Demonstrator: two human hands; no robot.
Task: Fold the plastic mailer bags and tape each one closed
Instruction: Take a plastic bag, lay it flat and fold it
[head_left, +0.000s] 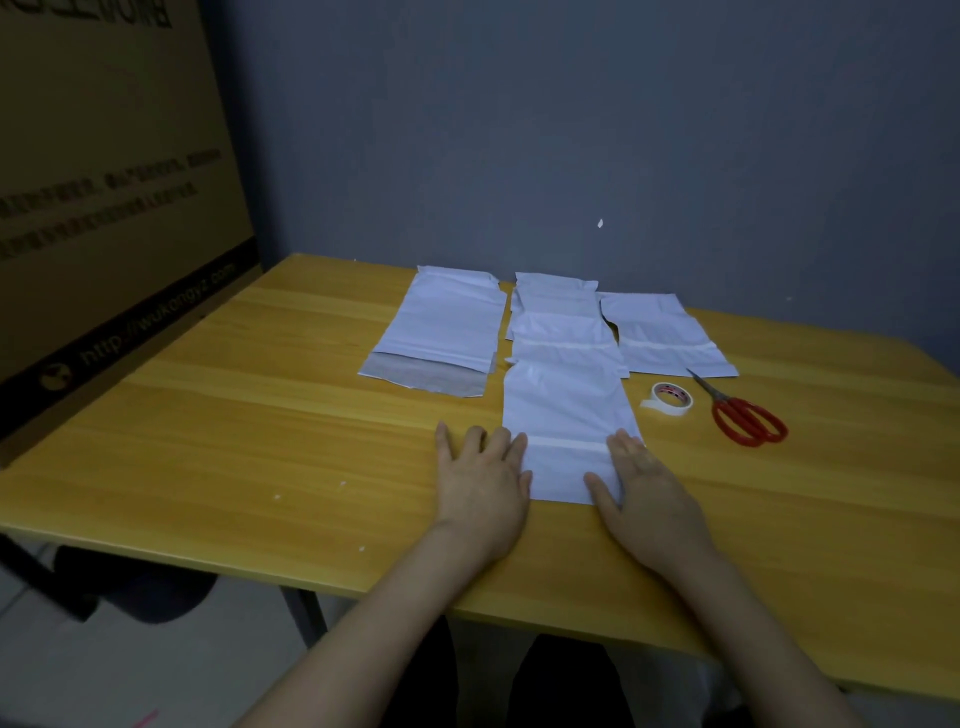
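A white mailer bag (566, 415) lies flat near the table's front, a tape strip across its lower part. My left hand (480, 478) lies flat on the table with its fingers at the bag's left edge. My right hand (647, 486) rests flat on the bag's right lower corner. Behind it lie more white mailers: one with a grey open flap (441, 332) at the left, an overlapping pile (558, 322) in the middle, and one (667, 338) at the right. A white tape roll (670, 397) lies right of the near bag.
Red-handled scissors (743, 415) lie right of the tape roll. The yellow wooden table (260, 415) stands against a grey wall. A large cardboard box (104, 208) leans along the table's left side. Small white scraps dot the front of the table.
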